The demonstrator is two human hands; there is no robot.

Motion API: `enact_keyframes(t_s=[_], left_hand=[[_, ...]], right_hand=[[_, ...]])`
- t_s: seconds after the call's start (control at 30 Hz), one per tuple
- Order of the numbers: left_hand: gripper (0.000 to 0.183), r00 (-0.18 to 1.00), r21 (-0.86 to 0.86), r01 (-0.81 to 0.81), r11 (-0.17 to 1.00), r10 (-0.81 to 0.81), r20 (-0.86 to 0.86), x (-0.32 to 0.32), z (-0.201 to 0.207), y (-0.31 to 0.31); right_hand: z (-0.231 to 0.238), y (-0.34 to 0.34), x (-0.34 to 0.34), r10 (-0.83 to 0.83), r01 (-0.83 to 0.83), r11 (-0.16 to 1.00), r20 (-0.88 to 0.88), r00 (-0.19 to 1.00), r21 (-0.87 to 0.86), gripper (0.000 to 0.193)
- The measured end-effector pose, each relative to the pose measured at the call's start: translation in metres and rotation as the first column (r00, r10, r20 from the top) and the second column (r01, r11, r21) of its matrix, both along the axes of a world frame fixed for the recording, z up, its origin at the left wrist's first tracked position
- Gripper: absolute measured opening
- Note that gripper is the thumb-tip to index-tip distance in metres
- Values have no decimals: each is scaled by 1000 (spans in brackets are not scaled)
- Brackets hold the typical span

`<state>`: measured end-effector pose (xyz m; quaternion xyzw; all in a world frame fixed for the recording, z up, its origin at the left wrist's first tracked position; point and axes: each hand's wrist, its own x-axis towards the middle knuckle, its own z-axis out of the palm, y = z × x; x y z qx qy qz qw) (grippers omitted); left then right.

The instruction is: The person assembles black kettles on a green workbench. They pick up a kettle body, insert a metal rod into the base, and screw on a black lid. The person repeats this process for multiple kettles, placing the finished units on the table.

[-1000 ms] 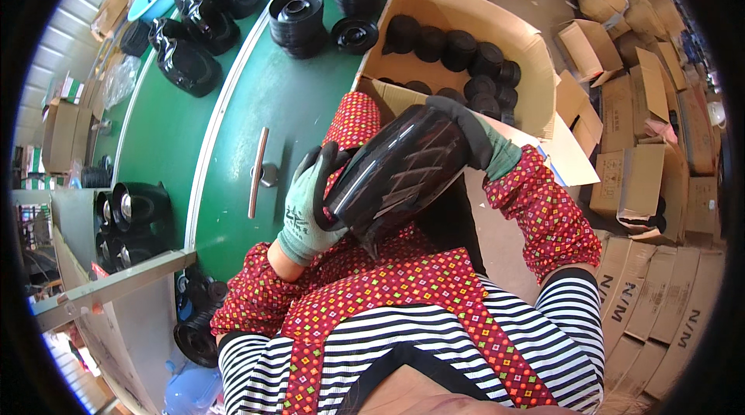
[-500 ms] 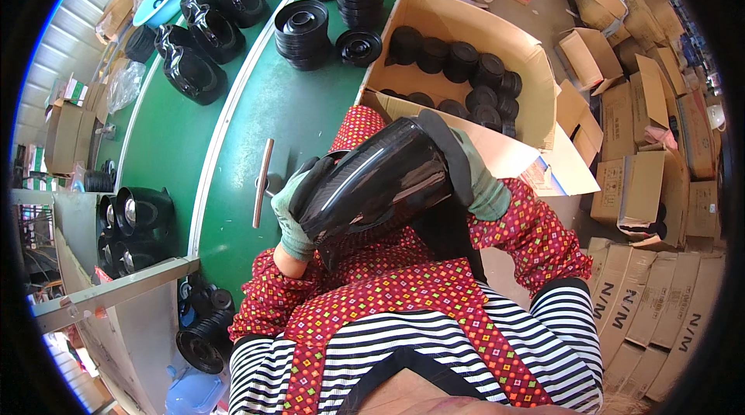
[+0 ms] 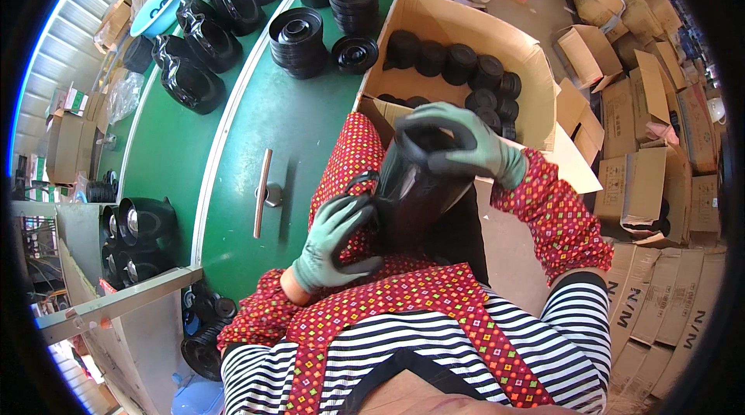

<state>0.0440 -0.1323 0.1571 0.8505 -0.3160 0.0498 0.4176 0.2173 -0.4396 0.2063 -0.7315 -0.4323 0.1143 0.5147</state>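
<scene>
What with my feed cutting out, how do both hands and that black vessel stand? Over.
Right grip closed on black vessel. Left grip open beside it, contact unclear. Open carton just beyond, might crowd the right side.

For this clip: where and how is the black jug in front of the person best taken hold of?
Probably by the upper end of the black jug, from the right: that end faces up toward the camera, and the right hand curls over it there. The glossy, rounded body below looks smooth and likely harder to hold one-handed.
</scene>
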Motion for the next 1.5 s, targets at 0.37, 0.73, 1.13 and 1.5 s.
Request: enact_keyframes(t_s=[0.37,0.73,1.13,1.5], left_hand=[[80,822,16,-371,929,336,-460,3,22,-34],[71,824,-741,-503,444,505,-257,102,-7,63],[82,884,-863,-466,194,136,-447,146,-27,-17],[78,873,-870,-488,65,29,-487,174,-67,-22]], right_hand=[[-69,40,8,-299,382,895,-323,898,232,32],[-108,-80,9,-200,606,468,-591,782,643,60],[-72,-43,-5,-365,634,413,-518,773,654,76],[-12,7,-62,-455,496,821,-200,868,282,66]])
